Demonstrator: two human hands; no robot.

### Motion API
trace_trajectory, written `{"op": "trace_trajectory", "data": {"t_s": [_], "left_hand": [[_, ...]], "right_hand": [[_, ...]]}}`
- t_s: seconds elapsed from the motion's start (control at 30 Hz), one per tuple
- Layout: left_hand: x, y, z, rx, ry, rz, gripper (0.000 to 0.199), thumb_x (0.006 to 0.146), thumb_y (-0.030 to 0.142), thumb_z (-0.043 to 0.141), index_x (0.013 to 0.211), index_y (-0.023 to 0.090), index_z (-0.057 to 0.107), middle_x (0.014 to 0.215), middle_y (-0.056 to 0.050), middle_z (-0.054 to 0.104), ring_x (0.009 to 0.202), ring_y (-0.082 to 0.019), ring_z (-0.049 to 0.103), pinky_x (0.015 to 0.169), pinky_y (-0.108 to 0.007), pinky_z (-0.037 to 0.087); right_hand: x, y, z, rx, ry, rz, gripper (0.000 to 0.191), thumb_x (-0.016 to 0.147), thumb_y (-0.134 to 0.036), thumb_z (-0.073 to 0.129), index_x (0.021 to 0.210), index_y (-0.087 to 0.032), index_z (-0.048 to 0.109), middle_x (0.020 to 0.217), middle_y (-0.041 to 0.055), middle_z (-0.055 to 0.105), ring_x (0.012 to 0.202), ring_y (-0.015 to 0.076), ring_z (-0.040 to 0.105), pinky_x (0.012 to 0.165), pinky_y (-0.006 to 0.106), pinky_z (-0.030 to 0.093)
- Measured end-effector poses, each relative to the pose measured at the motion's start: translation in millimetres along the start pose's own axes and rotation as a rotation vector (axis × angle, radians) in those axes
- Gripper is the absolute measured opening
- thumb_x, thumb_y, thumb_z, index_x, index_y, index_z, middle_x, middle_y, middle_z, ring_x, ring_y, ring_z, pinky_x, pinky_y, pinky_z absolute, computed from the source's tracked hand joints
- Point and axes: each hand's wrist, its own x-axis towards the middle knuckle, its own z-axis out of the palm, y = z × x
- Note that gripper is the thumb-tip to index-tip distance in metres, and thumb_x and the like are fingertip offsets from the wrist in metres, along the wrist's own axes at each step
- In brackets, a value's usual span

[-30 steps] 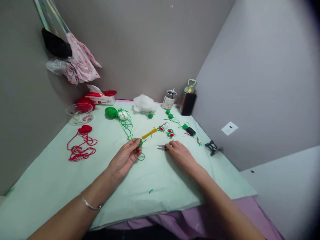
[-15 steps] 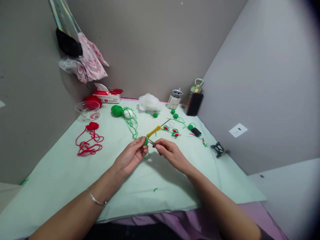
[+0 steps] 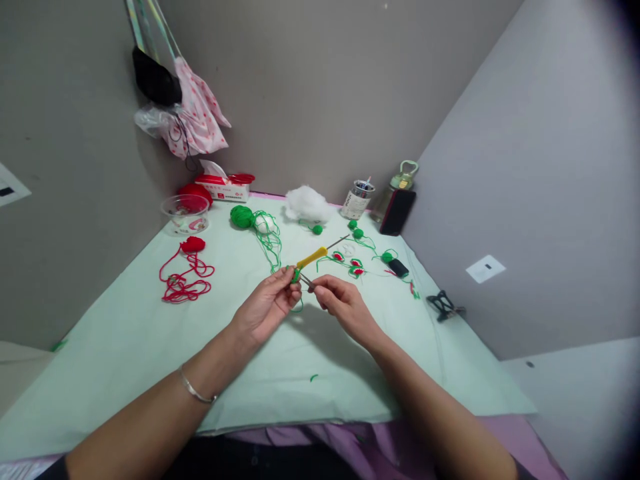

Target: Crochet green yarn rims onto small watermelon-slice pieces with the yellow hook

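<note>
Pinched between the fingers of my left hand [image 3: 267, 303] is a small green yarn piece [image 3: 295, 275]. A yellow-handled crochet hook [image 3: 311, 257] lies just beyond my left fingertips, its metal shaft toward the upper right; whether the fingers touch it I cannot tell. My right hand [image 3: 345, 307] is closed on a thin metal tool [image 3: 307, 281], whose far end meets the green piece. Green yarn hangs below my left fingers. A green yarn ball [image 3: 242, 217] with loose strands lies beyond my left hand.
Red yarn [image 3: 187, 287] lies left, near a clear tub [image 3: 185, 217]. Behind are a tissue box [image 3: 230, 190], white stuffing [image 3: 306, 204], a can [image 3: 357, 200] and a phone [image 3: 397, 212]. Small red-and-green pieces [image 3: 356, 267] and a black stand [image 3: 443, 305] are at right.
The view has shifted slightly, so the table's things appear a little farther right. Both hands keep nearly the same pose at the green piece.
</note>
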Motion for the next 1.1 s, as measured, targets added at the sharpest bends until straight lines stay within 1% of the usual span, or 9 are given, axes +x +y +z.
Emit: {"op": "trace_trajectory", "data": {"t_s": [0.17, 0.37, 0.53, 0.8, 1.1], "left_hand": [[0.5, -2.0, -0.6, 0.005, 0.000, -0.013, 0.015, 0.096, 0.006, 0.068, 0.082, 0.011, 0.068, 0.072, -0.001, 0.065, 0.057, -0.006, 0.063, 0.055, -0.014, 0.056], [-0.2, -4.3, -1.0, 0.020, -0.004, -0.028, 0.017, 0.094, 0.005, 0.070, 0.078, 0.012, 0.066, 0.073, 0.000, 0.065, 0.057, -0.006, 0.062, 0.054, -0.014, 0.055], [-1.7, -5.3, -1.9, 0.033, -0.002, -0.034, 0.013, 0.093, 0.005, 0.071, 0.082, 0.012, 0.068, 0.074, 0.000, 0.065, 0.057, -0.006, 0.062, 0.055, -0.014, 0.055], [-2.8, -8.1, -2.4, 0.043, -0.001, -0.041, 0.012, 0.093, 0.002, 0.069, 0.084, 0.011, 0.069, 0.075, 0.000, 0.064, 0.058, -0.006, 0.062, 0.055, -0.014, 0.055], [-3.8, -7.8, -1.1, 0.065, 0.005, -0.045, 0.017, 0.088, 0.001, 0.073, 0.080, 0.014, 0.065, 0.076, 0.001, 0.064, 0.058, -0.006, 0.061, 0.054, -0.015, 0.054]], "right_hand": [[2.9, 0.3, 2.8, 0.026, 0.002, 0.001, 0.038, 0.093, -0.056, 0.062, 0.090, -0.019, 0.069, 0.068, -0.0029, 0.050, 0.063, 0.0126, 0.043, 0.057, 0.027, 0.034], [4.5, 2.7, 2.0, 0.032, 0.007, 0.002, 0.038, 0.093, -0.056, 0.062, 0.091, -0.019, 0.070, 0.068, -0.0024, 0.051, 0.062, 0.0126, 0.043, 0.057, 0.027, 0.035], [5.0, 8.1, -2.7, 0.004, 0.004, -0.007, 0.035, 0.092, -0.053, 0.066, 0.093, -0.019, 0.072, 0.071, -0.0014, 0.056, 0.067, 0.0131, 0.047, 0.062, 0.027, 0.037], [4.3, 10.9, -4.6, 0.012, -0.034, 0.006, 0.040, 0.092, -0.058, 0.064, 0.094, -0.019, 0.073, 0.073, -0.0010, 0.057, 0.065, 0.0126, 0.047, 0.058, 0.026, 0.037], [4.7, 13.9, -9.3, 0.020, -0.050, 0.018, 0.044, 0.092, -0.061, 0.064, 0.088, -0.018, 0.072, 0.067, -0.0023, 0.052, 0.062, 0.0119, 0.044, 0.056, 0.025, 0.034]]}}
